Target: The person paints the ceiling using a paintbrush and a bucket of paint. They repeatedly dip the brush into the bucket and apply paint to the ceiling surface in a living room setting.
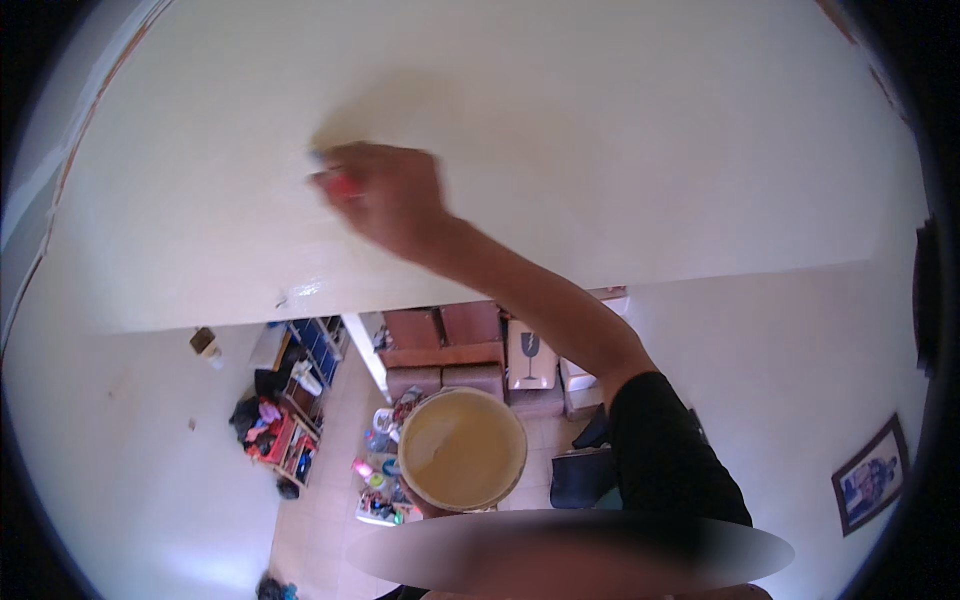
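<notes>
My right hand [390,200] is closed on the red handle of a tool [342,186], apparently a brush, against the pale wall surface [640,150]. Motion blurs the hand, and the tool's tip is mostly hidden. Below, my left hand [425,505] holds a round bucket [510,455] with cream-coloured liquid, like paint, in it; most of that hand is hidden behind the bucket.
Down in the room are brown furniture [440,330], a carton [530,355], cluttered shelving [290,440], assorted small items [380,500] on the left of the bucket, and a dark bag or seat [580,480]. A framed picture [870,473] hangs on the right wall.
</notes>
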Action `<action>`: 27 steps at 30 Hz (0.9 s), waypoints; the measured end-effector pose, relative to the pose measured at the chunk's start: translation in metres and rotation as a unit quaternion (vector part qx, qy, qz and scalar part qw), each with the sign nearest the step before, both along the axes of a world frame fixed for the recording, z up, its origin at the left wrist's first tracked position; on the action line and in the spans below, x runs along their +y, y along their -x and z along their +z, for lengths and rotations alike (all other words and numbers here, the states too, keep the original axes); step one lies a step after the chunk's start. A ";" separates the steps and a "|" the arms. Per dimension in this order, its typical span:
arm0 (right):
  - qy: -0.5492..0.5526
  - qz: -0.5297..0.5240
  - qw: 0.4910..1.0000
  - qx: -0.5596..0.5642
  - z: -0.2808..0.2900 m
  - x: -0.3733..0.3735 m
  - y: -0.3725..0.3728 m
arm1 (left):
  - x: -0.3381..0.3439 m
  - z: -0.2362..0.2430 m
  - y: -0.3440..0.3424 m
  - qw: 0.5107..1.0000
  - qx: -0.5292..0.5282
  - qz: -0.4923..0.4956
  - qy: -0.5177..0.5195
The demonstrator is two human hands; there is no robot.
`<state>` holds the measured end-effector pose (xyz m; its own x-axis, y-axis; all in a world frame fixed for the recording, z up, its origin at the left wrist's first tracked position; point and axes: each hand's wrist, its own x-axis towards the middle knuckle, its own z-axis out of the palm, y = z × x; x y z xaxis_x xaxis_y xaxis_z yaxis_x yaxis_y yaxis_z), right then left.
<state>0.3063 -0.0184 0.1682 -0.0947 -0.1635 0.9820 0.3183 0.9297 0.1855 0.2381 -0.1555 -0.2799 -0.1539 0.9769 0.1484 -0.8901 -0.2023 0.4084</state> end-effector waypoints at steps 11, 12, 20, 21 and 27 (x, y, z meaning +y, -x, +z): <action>0.138 -0.139 0.907 0.373 -0.051 -0.007 -0.396 | 0.027 0.006 -0.015 0.999 -0.008 -0.048 0.010; 0.132 -0.155 0.896 0.395 -0.057 -0.013 -0.407 | 0.026 0.005 -0.015 0.999 -0.010 -0.052 0.012; 0.297 0.097 0.922 0.228 -0.170 -0.082 -0.342 | 0.045 0.019 -0.026 0.997 0.014 -0.076 0.029; 0.317 0.111 0.936 0.107 -0.179 -0.089 -0.325 | 0.047 0.023 -0.028 0.996 0.036 -0.078 0.040; 0.281 0.038 0.923 -0.260 -0.224 -0.096 -0.234 | 0.069 0.007 -0.018 0.974 -0.077 -0.211 -0.023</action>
